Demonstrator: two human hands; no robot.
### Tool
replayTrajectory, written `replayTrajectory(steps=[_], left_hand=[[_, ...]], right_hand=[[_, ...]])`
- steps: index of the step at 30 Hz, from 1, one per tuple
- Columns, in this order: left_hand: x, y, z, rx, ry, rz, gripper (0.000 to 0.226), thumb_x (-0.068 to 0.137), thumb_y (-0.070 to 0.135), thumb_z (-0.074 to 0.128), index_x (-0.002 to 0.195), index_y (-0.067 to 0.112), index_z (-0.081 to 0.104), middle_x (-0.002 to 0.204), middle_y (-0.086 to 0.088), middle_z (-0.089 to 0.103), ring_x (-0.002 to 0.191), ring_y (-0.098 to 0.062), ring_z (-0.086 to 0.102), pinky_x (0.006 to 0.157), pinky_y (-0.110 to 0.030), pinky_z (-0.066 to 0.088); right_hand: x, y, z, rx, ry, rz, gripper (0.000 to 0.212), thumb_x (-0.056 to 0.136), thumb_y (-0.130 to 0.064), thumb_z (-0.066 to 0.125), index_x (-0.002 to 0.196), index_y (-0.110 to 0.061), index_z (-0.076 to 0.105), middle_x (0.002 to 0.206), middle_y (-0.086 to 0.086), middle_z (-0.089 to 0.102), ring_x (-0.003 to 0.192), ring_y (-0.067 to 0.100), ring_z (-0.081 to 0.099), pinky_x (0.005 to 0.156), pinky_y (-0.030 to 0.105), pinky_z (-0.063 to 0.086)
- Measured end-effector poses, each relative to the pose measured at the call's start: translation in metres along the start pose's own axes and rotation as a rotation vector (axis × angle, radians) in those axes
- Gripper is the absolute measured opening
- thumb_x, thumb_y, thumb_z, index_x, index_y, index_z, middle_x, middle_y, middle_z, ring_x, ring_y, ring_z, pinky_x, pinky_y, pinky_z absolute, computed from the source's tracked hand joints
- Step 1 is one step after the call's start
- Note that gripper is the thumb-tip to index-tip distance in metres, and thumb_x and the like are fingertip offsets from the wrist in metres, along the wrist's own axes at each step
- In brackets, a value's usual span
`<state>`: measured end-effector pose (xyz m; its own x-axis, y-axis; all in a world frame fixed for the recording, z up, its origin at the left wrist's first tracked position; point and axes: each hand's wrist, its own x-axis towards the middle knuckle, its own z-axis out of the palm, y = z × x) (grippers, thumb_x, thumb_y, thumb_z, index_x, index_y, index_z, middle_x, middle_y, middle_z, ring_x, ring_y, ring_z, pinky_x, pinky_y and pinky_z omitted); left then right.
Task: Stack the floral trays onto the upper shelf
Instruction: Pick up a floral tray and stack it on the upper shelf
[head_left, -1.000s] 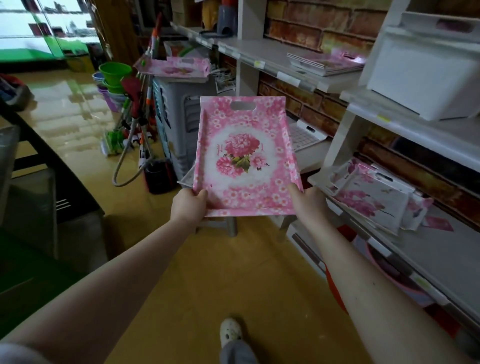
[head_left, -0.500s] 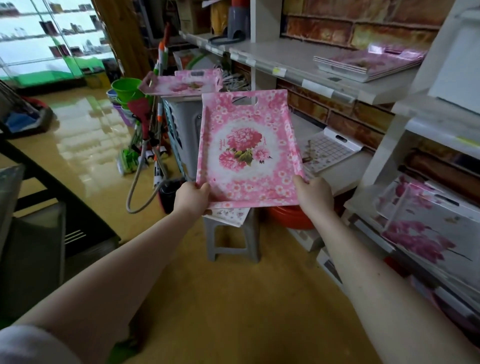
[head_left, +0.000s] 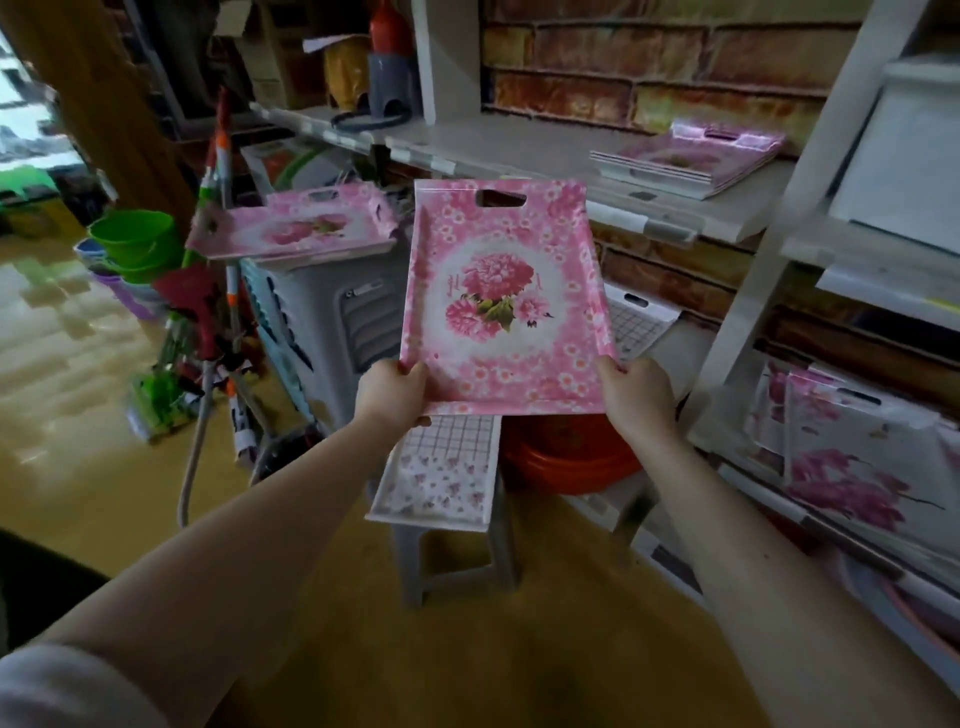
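Both hands, left (head_left: 390, 388) & right (head_left: 635, 391), hold pink floral tray (head_left: 501, 301) w/ thumbs on top.

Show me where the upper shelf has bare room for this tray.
Bare: the upper shelf between the white upright and the stack of pink trays. Crowded: left of the upright, with a grey holder and black ring.

A glossy pink rectangular floral tray (head_left: 506, 301), with a white oval centre, a red-pink bouquet and a cut-out handle slot at its far end, is tilted up facing the camera. The left hand (head_left: 390, 391) and the right hand (head_left: 636, 393) grip its near corners. A stack of similar pink floral trays (head_left: 685, 158) lies flat at the right end of the grey upper shelf (head_left: 519, 145), near its front edge.
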<state>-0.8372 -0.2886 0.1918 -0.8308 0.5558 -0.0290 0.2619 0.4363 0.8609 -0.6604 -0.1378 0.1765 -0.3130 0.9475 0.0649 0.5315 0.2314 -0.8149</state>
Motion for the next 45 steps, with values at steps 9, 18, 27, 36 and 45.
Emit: replayTrajectory(steps=[9, 18, 27, 36, 45], left_hand=[[0.114, 0.021, -0.022, -0.022, -0.2, 0.152, 0.025, 0.09, 0.021, 0.049, 0.071, 0.009, 0.058, 0.068, -0.007, 0.058, 0.061, -0.021, 0.055, 0.052, -0.026, 0.044], [0.193, 0.065, 0.026, -0.031, -0.293, 0.246, 0.024, 0.089, 0.02, 0.05, 0.075, 0.003, 0.059, 0.064, -0.005, 0.054, 0.06, -0.019, 0.049, 0.054, -0.026, 0.039], [0.274, 0.138, 0.104, -0.096, -0.358, 0.306, 0.015, 0.09, 0.012, 0.051, 0.088, 0.0, 0.061, 0.071, -0.008, 0.056, 0.054, -0.011, 0.049, 0.03, -0.009, 0.035], [0.37, 0.228, 0.183, -0.242, -0.436, 0.343, 0.031, 0.093, 0.017, 0.052, 0.105, -0.009, 0.061, 0.085, -0.016, 0.06, 0.057, -0.018, 0.062, 0.046, -0.016, 0.054], [0.417, 0.277, 0.227, -0.249, -0.535, 0.333, 0.027, 0.091, 0.02, 0.052, 0.103, -0.003, 0.058, 0.08, -0.01, 0.062, 0.042, -0.012, 0.063, 0.071, -0.036, 0.057]], right_hand=[[0.022, -0.054, 0.029, -0.005, 0.208, 0.116, 0.043, 0.093, -0.028, 0.047, 0.058, -0.014, 0.027, 0.051, 0.001, 0.024, 0.04, 0.016, 0.025, 0.042, 0.024, 0.018], [0.081, -0.071, 0.011, 0.029, 0.389, 0.147, 0.043, 0.088, -0.022, 0.05, 0.053, -0.015, 0.025, 0.051, 0.003, 0.021, 0.046, 0.02, 0.025, 0.048, 0.027, 0.015], [0.192, -0.063, -0.009, 0.05, 0.472, 0.183, 0.037, 0.09, -0.023, 0.049, 0.059, -0.009, 0.033, 0.054, 0.003, 0.031, 0.045, 0.018, 0.032, 0.045, 0.029, 0.018], [0.318, -0.06, -0.048, 0.082, 0.493, 0.213, 0.047, 0.09, -0.018, 0.049, 0.048, -0.01, 0.03, 0.047, 0.004, 0.029, 0.045, 0.02, 0.031, 0.046, 0.03, 0.02], [0.388, -0.06, -0.075, 0.078, 0.522, 0.302, 0.035, 0.089, -0.015, 0.041, 0.055, -0.012, 0.034, 0.057, 0.004, 0.034, 0.053, 0.02, 0.033, 0.051, 0.031, 0.024]])
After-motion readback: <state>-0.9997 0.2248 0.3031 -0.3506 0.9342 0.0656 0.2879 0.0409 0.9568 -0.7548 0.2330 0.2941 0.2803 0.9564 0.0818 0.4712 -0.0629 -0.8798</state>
